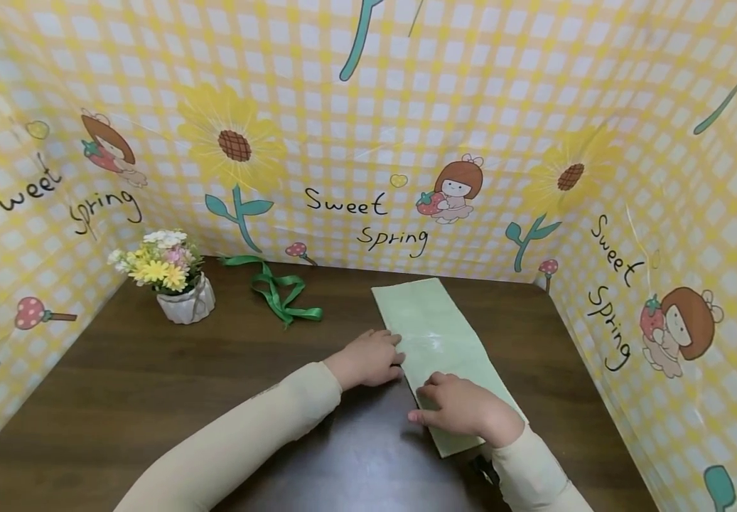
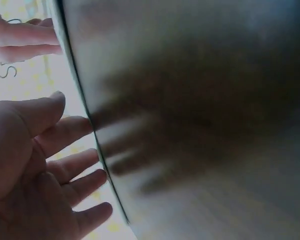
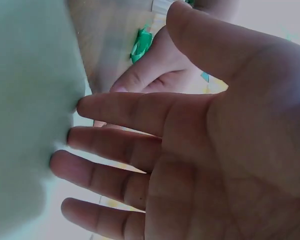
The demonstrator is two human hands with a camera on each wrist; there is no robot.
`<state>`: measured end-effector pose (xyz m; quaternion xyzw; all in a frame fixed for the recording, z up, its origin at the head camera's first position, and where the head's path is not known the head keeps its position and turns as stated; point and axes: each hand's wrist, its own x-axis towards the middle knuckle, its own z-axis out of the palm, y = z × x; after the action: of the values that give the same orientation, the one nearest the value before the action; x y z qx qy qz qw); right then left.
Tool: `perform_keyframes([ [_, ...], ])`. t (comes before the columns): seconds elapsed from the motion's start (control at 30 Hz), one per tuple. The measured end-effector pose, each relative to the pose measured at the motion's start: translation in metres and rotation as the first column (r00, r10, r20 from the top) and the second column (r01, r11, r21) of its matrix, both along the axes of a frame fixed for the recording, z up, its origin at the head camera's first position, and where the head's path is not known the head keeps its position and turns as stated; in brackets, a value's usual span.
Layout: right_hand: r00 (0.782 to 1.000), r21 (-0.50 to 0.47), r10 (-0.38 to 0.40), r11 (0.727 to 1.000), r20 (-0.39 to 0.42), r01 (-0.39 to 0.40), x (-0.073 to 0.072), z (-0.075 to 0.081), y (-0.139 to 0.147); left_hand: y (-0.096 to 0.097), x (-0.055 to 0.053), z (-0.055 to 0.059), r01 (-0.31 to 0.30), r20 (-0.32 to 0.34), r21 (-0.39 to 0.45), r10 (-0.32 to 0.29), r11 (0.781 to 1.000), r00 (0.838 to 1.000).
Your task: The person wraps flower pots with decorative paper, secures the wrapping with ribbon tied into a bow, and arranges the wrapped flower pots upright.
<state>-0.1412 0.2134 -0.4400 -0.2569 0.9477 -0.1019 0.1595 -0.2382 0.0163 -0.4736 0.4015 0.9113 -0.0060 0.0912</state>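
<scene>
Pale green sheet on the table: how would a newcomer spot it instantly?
Find the dark brown table; the sheet lies right of its middle. The left hand is at its left edge, the right hand over its near end. It is broad, flat and pale, unlike the narrow, bright green ribbon farther left.

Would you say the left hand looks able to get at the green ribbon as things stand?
Probably yes: the green ribbon lies farther back and to the left of the left hand, with nothing visible standing between them; the flowerpot stands farther left.

Both sleeves point(image 1: 243, 435) are long, cream-coloured and fairly close-fitting.
</scene>
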Motion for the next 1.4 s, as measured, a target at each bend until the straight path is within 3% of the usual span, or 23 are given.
perform_keyframes([
  [0.2, 1.000, -0.023, -0.003, 1.000, 0.013, 0.004, -0.004, -0.001, 0.003, 0.014, -0.003, -0.003, 0.019, -0.127, -0.033, -0.023, 0.999, 0.992],
  [0.33, 1.000, -0.031, -0.016, 0.999, 0.007, 0.016, -0.007, -0.005, 0.004, 0.022, -0.003, -0.008, -0.012, -0.145, -0.034, 0.007, 0.999, 0.989],
  [0.5, 0.999, -0.045, -0.032, 0.998, 0.006, 0.032, -0.012, -0.011, 0.005, 0.027, -0.008, -0.012, -0.053, -0.129, -0.046, 0.047, 0.998, 0.990],
  [0.77, 1.000, -0.060, -0.019, 0.998, 0.020, 0.021, -0.015, -0.016, 0.012, 0.035, -0.012, -0.011, -0.001, -0.131, 0.005, 0.002, 1.000, 0.991],
  [1.07, 0.997, -0.062, -0.009, 0.998, 0.070, 0.013, -0.020, -0.008, 0.027, 0.043, -0.015, -0.006, -0.086, 0.009, 0.045, 0.085, 0.995, 0.996],
  [1.3, 0.988, -0.137, 0.034, 0.990, 0.153, -0.013, -0.026, -0.007, 0.039, 0.046, -0.013, 0.000, -0.103, -0.032, 0.010, 0.103, 0.995, 0.994],
  [1.4, 0.982, -0.187, -0.024, 0.981, 0.185, 0.059, -0.032, -0.005, 0.058, 0.044, -0.013, 0.002, -0.100, -0.041, -0.013, 0.099, 0.995, 0.994],
])
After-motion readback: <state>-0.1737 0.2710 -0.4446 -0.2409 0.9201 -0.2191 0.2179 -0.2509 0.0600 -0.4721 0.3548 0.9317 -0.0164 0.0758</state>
